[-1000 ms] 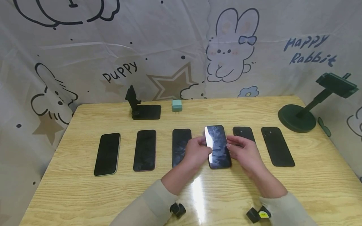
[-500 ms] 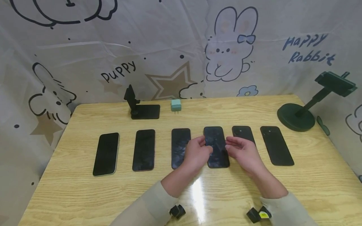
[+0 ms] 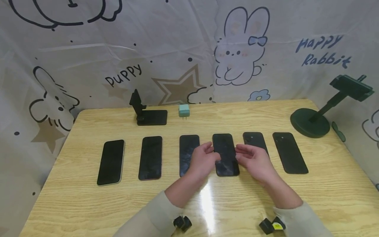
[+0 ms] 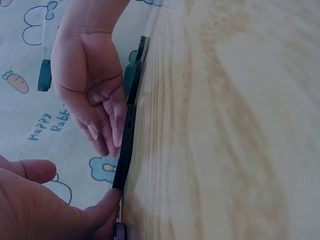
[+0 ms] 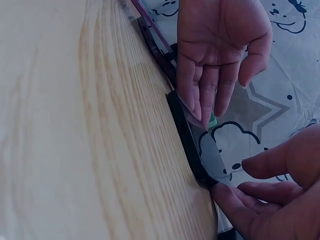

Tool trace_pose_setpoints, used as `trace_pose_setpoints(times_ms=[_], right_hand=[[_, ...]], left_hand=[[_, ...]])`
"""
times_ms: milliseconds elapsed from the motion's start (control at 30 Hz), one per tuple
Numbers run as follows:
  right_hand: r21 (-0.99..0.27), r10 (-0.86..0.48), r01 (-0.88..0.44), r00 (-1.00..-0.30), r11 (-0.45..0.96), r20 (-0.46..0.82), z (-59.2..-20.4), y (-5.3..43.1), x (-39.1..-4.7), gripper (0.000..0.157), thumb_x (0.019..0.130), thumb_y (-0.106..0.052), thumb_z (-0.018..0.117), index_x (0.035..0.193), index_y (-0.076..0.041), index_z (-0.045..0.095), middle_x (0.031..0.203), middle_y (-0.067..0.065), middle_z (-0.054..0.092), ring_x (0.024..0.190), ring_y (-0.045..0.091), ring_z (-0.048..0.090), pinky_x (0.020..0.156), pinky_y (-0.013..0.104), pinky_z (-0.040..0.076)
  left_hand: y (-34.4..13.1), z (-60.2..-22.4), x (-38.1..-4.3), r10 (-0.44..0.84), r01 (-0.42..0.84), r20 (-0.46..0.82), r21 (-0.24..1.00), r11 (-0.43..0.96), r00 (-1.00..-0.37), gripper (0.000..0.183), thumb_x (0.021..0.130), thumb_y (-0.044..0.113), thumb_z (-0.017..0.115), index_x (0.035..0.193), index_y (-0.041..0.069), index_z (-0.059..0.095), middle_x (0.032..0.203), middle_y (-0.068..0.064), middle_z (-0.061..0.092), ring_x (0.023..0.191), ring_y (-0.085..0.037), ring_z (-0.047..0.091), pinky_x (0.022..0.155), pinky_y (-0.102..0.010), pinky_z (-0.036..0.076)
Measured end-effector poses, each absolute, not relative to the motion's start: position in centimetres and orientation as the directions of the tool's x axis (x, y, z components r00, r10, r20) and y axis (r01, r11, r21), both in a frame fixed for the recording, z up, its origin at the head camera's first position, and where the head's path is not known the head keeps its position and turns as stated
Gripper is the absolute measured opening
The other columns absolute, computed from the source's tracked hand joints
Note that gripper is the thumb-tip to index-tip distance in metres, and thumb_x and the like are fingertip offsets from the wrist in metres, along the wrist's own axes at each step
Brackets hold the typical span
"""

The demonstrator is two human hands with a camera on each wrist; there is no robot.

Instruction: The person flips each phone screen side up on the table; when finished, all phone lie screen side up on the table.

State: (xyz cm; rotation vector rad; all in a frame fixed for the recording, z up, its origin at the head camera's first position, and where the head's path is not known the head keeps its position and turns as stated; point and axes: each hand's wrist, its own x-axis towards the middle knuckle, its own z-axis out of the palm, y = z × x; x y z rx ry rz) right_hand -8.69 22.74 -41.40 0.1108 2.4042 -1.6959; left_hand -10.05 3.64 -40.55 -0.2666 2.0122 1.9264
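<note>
A dark smartphone (image 3: 227, 153) lies screen up on the table, fourth from the left in a row of phones. My left hand (image 3: 204, 161) is at its left edge, thumb lifted apart in the left wrist view, fingertips touching the phone's side (image 4: 126, 145). On the opposite side, my right hand (image 3: 257, 162) has its fingers extended at the right edge; in the right wrist view they touch the phone's corner (image 5: 204, 179). Neither hand curls round it. My left hand partly covers the third phone (image 3: 187, 148), and my right hand covers much of the fifth phone (image 3: 254, 137).
Two more phones (image 3: 150, 158) lie to the left, and a camera-side-up phone (image 3: 290, 153) lies far right. Behind the row stand a black folding phone stand (image 3: 152, 118), a teal charger plug (image 3: 184, 110) and a dark green phone stand (image 3: 310, 122). A printed cloth hangs behind.
The fourth phone has gone from slightly raised, with a bright reflection, to flat on the table. My left hand has drawn slightly left; the right hand has barely moved.
</note>
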Motion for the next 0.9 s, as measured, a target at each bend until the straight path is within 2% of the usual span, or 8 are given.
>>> trace_pose_setpoints(times_ms=[367,533,700,833,900], right_hand=[[-0.919,-0.073,0.167,-0.976,0.356,-0.206,-41.1,23.0,-8.7,0.046,0.096,0.003,0.06,0.139,0.015,0.047,0.132,0.029,0.056,0.123,0.038,0.055,0.088,0.028,0.052],[-0.902,-0.051,0.158,-0.98,0.401,-0.194,-40.4,23.6,-8.4,0.048,0.099,-0.007,0.062,0.141,0.011,0.048,0.133,0.026,0.057,0.122,0.036,0.056,0.088,0.028,0.052],[-0.868,-0.02,0.148,-0.984,0.474,-0.179,-39.8,25.3,-8.3,0.05,0.098,-0.018,0.066,0.14,0.005,0.052,0.131,0.022,0.06,0.12,0.034,0.058,0.09,0.031,0.052],[-0.821,0.005,0.125,-0.989,0.556,-0.147,-39.7,27.0,-8.3,0.052,0.097,-0.025,0.069,0.138,0.003,0.055,0.128,0.021,0.062,0.117,0.034,0.06,0.091,0.033,0.052],[-0.809,0.013,0.116,-0.991,0.576,-0.133,-39.7,27.9,-8.3,0.051,0.097,-0.024,0.069,0.138,0.004,0.055,0.128,0.022,0.061,0.116,0.035,0.06,0.09,0.031,0.052]], left_hand=[[3.6,-40.4,-10.0,0.111,-0.36,-0.367,0.93,0.078,-0.924,0.069,0.079,0.002,0.064,0.146,-0.002,0.046,0.14,-0.017,0.053,0.13,-0.031,0.048,0.096,-0.038,0.048],[3.8,-40.0,-9.8,0.08,-0.306,-0.316,0.945,0.116,-0.946,0.065,0.082,0.004,0.062,0.146,0.001,0.049,0.14,-0.011,0.054,0.125,-0.029,0.052,0.092,-0.038,0.05],[4.4,-39.4,-10.0,0.076,-0.268,-0.272,0.962,0.05,-0.959,0.057,0.086,0.002,0.062,0.142,0.002,0.053,0.132,-0.011,0.058,0.112,-0.024,0.058,0.084,-0.035,0.052],[5.8,-39.0,-10.2,0.128,-0.28,-0.283,0.959,0.046,-0.95,0.054,0.086,0.001,0.064,0.139,0.0,0.055,0.126,-0.012,0.06,0.11,-0.022,0.059,0.088,-0.034,0.051],[6.7,-38.9,-10.2,0.155,-0.288,-0.293,0.956,0.056,-0.943,0.054,0.086,0.002,0.065,0.139,0.0,0.055,0.124,-0.01,0.06,0.111,-0.023,0.059,0.092,-0.036,0.05]])
